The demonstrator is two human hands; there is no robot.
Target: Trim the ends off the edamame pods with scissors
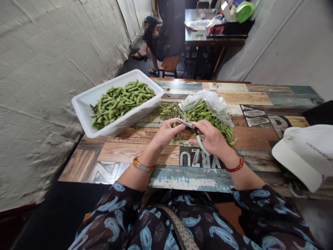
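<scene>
We sit at a table (192,177) patterned like patched planks in brown, blue and cream, with printed letters (200,158) near our edge. On it we have 1 white tub (137,118) at the left, small green scraps (169,110) beside it, green pods (200,111) partly under 1 clear bag (221,107) — and 1 white cap (309,149) at the right.
</scene>
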